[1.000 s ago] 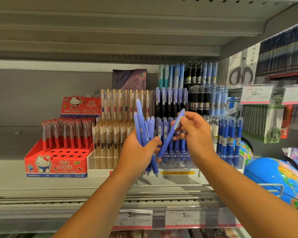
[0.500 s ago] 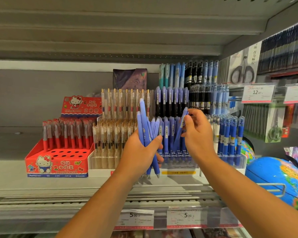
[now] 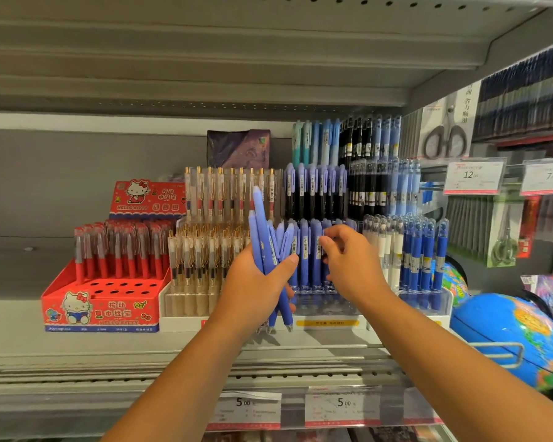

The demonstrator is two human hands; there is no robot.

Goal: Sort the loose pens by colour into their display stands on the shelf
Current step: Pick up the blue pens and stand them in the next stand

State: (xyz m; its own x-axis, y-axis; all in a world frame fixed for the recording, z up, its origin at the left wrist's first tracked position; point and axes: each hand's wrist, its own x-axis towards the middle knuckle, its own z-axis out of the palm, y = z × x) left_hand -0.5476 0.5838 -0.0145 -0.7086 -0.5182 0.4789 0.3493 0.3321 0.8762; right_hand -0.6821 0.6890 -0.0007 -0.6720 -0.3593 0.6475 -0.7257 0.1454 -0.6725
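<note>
My left hand grips a bundle of several periwinkle-blue pens, held upright with their tips pointing down in front of the shelf. Just to its right stands the clear display stand, with a row of matching periwinkle pens in it. My right hand is at that row, its fingers loosely curled beside the pen tops and no pen in its grasp. A higher tier of the same stand holds periwinkle-capped black pens.
A red cartoon-cat stand with red pens and several vacant holes sits at left. Clear gold-clip pens stand beside it, dark blue pens at right. A blue globe and hanging scissors packs crowd the right side.
My right hand carried one periwinkle pen from the bundle to the stand's front row, set it among the others and let go. The left hand kept its bundle still.
</note>
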